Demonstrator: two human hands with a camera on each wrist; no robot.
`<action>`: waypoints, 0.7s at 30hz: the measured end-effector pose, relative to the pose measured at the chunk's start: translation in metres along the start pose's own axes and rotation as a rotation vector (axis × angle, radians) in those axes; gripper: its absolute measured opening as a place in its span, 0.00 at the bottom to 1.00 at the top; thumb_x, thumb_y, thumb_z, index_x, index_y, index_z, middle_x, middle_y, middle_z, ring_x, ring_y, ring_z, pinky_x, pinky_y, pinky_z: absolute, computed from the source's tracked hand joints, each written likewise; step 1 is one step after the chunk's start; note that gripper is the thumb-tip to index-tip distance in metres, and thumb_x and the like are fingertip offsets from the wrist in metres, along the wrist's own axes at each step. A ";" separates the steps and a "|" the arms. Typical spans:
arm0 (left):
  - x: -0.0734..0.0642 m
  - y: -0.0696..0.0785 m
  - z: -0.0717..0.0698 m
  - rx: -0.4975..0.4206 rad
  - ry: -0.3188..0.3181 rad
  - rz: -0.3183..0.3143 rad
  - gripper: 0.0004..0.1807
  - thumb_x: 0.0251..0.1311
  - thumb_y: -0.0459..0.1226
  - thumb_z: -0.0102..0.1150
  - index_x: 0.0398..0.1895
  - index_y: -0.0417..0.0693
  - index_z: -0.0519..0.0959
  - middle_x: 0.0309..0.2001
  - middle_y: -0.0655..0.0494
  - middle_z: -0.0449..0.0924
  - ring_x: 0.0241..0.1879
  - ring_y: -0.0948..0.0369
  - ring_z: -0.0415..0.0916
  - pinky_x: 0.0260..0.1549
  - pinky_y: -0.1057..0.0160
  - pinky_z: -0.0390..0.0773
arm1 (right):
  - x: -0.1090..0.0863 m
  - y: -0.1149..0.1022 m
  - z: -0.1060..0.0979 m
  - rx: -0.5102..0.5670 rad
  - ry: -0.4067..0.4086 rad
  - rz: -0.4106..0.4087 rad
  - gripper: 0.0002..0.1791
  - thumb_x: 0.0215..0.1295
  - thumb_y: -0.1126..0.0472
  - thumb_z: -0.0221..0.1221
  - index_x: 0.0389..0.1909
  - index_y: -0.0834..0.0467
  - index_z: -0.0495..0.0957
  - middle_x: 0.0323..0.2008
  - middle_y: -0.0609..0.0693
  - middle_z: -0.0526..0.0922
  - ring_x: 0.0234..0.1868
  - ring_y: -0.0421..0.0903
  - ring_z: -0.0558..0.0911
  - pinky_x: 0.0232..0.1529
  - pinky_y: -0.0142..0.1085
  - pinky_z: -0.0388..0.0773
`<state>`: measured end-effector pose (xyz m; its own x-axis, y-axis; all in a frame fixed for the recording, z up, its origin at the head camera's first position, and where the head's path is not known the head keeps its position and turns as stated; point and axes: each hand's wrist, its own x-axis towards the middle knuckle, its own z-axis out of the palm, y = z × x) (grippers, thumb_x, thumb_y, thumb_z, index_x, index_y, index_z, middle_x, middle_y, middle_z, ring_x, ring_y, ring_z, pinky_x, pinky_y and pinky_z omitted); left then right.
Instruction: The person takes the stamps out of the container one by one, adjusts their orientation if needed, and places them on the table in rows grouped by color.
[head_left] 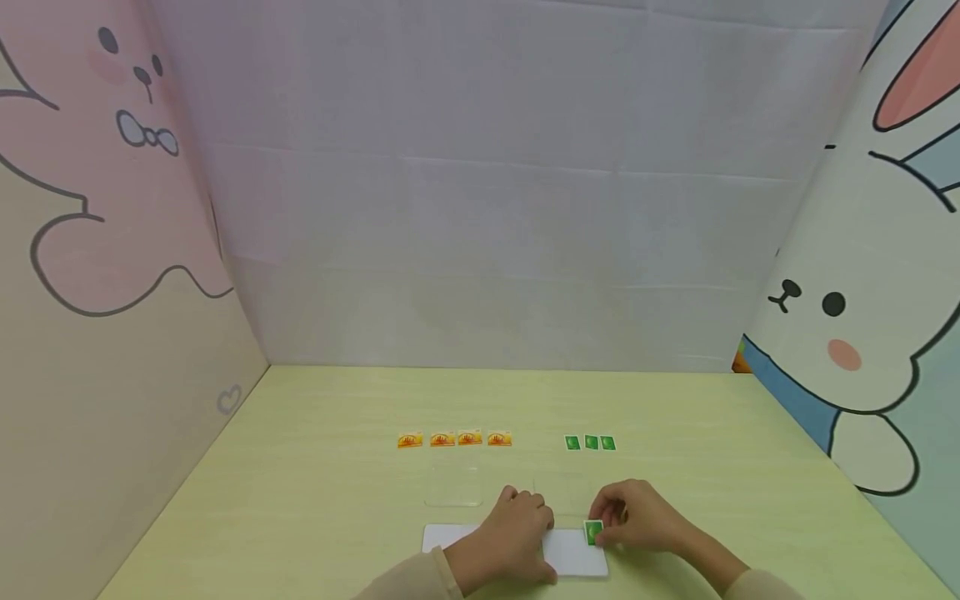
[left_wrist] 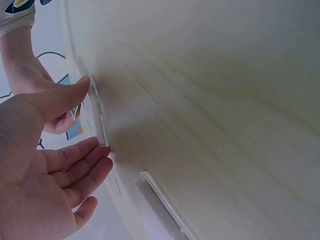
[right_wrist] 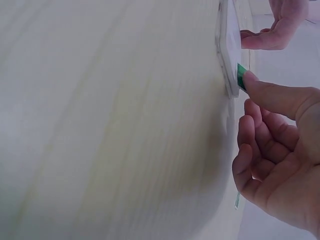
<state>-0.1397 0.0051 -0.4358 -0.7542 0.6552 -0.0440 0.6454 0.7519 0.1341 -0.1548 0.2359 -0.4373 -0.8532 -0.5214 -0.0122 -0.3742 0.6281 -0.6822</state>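
Near the front of the table, my left hand (head_left: 517, 533) holds a thin white rectangular box (head_left: 573, 553) by its edges, thumb on one side and fingers on the other. My right hand (head_left: 645, 518) pinches a small green card (head_left: 593, 532) with a white border over the box's far right corner. In the right wrist view, thumb and fingertips grip the green card (right_wrist: 242, 76) beside the box's edge. A second white box (head_left: 444, 535) lies to the left, partly behind the left hand and forearm.
Several orange-yellow cards (head_left: 442, 439) lie in a row at the back left. Three green cards (head_left: 591, 442) lie at the back right. Two clear rectangular plastic pieces (head_left: 453, 487) are between the cards and boxes. Printed cloth walls (head_left: 480, 208) surround the table.
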 end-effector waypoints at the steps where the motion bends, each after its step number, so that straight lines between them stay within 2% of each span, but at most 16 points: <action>1: 0.000 0.000 0.001 0.000 0.002 0.002 0.25 0.40 0.59 0.71 0.37 0.55 0.80 0.32 0.67 0.73 0.34 0.68 0.66 0.42 0.66 0.61 | 0.000 0.000 0.000 0.003 -0.002 0.005 0.09 0.48 0.60 0.71 0.29 0.56 0.81 0.23 0.40 0.78 0.25 0.28 0.71 0.27 0.25 0.70; 12: 0.000 0.001 0.001 0.009 0.001 -0.004 0.25 0.41 0.59 0.71 0.37 0.55 0.80 0.32 0.66 0.73 0.33 0.68 0.66 0.42 0.66 0.61 | 0.001 0.006 0.002 0.073 -0.039 -0.001 0.07 0.56 0.58 0.67 0.30 0.58 0.83 0.26 0.44 0.83 0.26 0.27 0.73 0.29 0.25 0.73; 21: 0.001 0.000 0.001 -0.003 -0.008 -0.001 0.25 0.41 0.59 0.71 0.38 0.55 0.80 0.32 0.66 0.74 0.34 0.68 0.66 0.43 0.65 0.62 | 0.004 0.006 0.000 0.131 -0.061 0.021 0.07 0.56 0.59 0.67 0.31 0.60 0.84 0.25 0.48 0.85 0.25 0.28 0.75 0.28 0.25 0.73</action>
<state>-0.1404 0.0053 -0.4366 -0.7540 0.6547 -0.0525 0.6440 0.7527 0.1368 -0.1608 0.2378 -0.4416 -0.8349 -0.5460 -0.0691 -0.3027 0.5603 -0.7710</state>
